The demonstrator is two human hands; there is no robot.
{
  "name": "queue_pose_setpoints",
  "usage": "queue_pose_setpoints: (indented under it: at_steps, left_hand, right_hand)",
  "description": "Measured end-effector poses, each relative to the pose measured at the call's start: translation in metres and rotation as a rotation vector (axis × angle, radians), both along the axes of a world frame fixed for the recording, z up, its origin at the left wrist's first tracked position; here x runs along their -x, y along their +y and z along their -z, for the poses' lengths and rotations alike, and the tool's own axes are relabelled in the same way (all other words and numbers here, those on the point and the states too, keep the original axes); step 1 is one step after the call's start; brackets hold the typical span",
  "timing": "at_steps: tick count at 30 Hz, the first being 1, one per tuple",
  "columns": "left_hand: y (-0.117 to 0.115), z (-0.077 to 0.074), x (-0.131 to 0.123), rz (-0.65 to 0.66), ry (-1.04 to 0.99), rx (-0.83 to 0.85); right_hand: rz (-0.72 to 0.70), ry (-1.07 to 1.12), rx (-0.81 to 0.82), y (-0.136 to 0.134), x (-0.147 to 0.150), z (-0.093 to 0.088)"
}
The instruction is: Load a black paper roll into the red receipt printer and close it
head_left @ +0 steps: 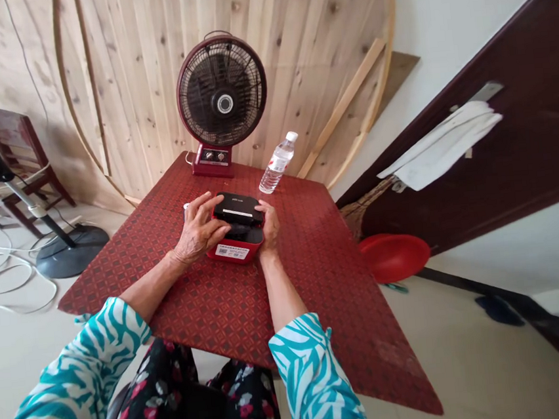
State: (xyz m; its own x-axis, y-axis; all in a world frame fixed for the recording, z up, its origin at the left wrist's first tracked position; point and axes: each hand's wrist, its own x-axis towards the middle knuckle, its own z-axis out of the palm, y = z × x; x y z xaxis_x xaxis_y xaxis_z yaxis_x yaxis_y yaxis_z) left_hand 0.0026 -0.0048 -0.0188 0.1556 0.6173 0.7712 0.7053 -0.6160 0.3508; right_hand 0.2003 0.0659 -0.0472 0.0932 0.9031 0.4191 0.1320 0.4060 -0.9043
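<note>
On the red patterned tabletop, a black-and-red compact device sits mid-table, gripped between the left hand, fingers curled over its side, and the right hand, fingers closed narrowly on its edge.

Water bottle beyond the hands, desk fan behind, tabletop room either side

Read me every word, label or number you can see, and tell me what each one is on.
Nothing can be read for certain.
Label on the device: print and a code, too small to read.
Black top: small mark, too blurred to read.
Fan base: dial markings too small to read.
Bottle: label too blurred to read.
</note>
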Motion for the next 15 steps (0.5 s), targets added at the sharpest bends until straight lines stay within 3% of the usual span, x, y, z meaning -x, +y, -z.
queue_pose_setpoints:
  at_steps: [4,8,15]
  left_hand:
    - [0.002,0.003,0.009,-0.007,0.033,0.002]
    - [0.004,0.004,0.019,0.033,0.184,0.118]
    - [0.001,-0.004,0.015,0.001,0.294,0.253]
  right_hand:
    - [0.063,0.005,-0.079,-0.008,0.003,0.004]
    - [0.060,0.023,-0.085,-0.006,0.004,0.008]
    - [0.055,0.006,-0.098,-0.005,0.002,0.010]
